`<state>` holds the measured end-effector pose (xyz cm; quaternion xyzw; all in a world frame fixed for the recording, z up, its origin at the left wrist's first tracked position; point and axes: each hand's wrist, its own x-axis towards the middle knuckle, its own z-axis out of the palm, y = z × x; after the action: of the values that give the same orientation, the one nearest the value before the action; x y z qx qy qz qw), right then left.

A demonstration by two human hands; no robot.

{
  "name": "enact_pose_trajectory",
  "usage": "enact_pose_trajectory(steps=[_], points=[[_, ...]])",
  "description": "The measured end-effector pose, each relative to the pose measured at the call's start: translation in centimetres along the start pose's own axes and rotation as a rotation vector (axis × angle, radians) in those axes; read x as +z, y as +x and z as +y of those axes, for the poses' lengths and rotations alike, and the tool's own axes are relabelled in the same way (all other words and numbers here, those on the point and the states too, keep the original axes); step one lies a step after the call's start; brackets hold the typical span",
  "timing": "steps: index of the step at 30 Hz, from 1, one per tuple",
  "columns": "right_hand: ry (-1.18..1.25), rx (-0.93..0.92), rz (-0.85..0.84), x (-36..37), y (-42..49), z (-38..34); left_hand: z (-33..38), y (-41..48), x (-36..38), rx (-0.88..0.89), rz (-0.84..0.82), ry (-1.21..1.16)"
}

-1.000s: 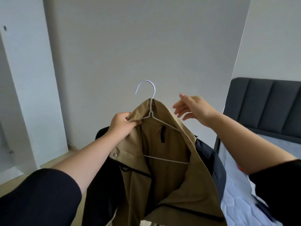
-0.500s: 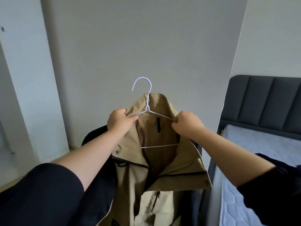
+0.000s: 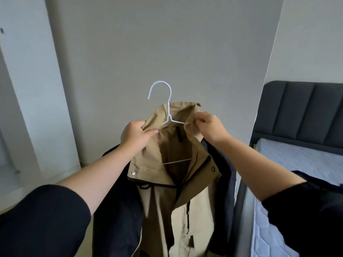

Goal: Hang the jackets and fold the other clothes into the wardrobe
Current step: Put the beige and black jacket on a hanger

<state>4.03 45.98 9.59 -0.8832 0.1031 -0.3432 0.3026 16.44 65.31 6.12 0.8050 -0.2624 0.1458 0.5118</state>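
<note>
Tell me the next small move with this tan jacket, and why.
Probably draw the collar's right side down over the wire with the right hand, which pinches bunched fabric there. The left hand grips the tan jacket at the other shoulder. The white hanger sits inside with its hook free above the collar, so the jacket looks nearly seated.

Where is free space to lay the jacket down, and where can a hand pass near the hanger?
The mattress is bare between the headboard and the dark cloth lying on it. The hanger hook stands free above the collar of the jacket. At the collar it is crowded: left hand and right hand both hold the fabric.
</note>
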Motion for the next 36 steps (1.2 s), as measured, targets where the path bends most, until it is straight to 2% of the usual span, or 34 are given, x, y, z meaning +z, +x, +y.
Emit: enact_pose_trajectory(steps=[2,3,6,8,11,15,18,20,26,27,29,30,31,32,34,35,36], points=[[-0.323,-0.084,-0.004,-0.5,0.0,1.0,0.0,0.1,-0.3,0.012,-0.028,-0.059],[-0.357,-0.081,-0.025,-0.6,-0.1,1.4,0.2,0.1,-0.3,0.023,-0.046,-0.076],[-0.234,-0.019,-0.090,-1.0,-0.3,1.8,0.9,0.3,-0.5,0.062,-0.069,-0.089],[-0.220,-0.040,-0.104,-0.8,-0.5,1.8,1.3,0.3,-0.6,0.077,-0.072,-0.074],[-0.197,-0.038,-0.052,-0.1,-0.5,1.3,1.7,0.2,-0.6,0.081,-0.084,-0.020],[-0.260,0.011,0.087,0.2,0.0,0.8,2.3,0.9,-0.8,0.219,0.069,0.221],[-0.283,0.017,0.169,0.0,0.0,0.6,2.8,2.3,-1.9,0.198,0.112,0.320],[-0.269,0.019,0.177,-0.2,-0.1,0.8,2.9,2.7,-2.4,0.112,-0.029,0.161],[-0.223,0.030,0.165,-0.7,-0.9,1.3,3.0,2.7,-3.6,-0.310,-0.520,-0.410],[-0.221,0.027,0.164,-0.8,-1.0,1.3,3.0,2.7,-3.6,-0.353,-0.567,-0.519],[-0.216,0.010,0.177,-1.1,-1.1,1.3,2.7,2.9,-3.4,-0.443,-0.536,-0.689],[-0.213,0.000,0.191,-1.2,-1.1,1.3,2.5,2.9,-3.2,-0.473,-0.455,-0.670],[-0.208,-0.011,0.205,-1.4,-1.2,1.3,2.3,3.0,-3.0,-0.460,-0.352,-0.546],[-0.201,-0.020,0.212,-1.4,-1.2,1.2,2.0,3.1,-2.9,-0.390,-0.271,-0.278],[-0.189,-0.035,0.214,-1.3,-1.3,1.2,2.0,3.0,-2.4,-0.184,-0.113,0.383],[-0.183,-0.038,0.217,-1.2,-1.4,1.2,2.4,2.6,-2.2,-0.070,-0.020,0.535],[-0.177,-0.037,0.223,-1.1,-1.5,1.3,2.7,2.3,-1.9,0.059,0.064,0.516]])
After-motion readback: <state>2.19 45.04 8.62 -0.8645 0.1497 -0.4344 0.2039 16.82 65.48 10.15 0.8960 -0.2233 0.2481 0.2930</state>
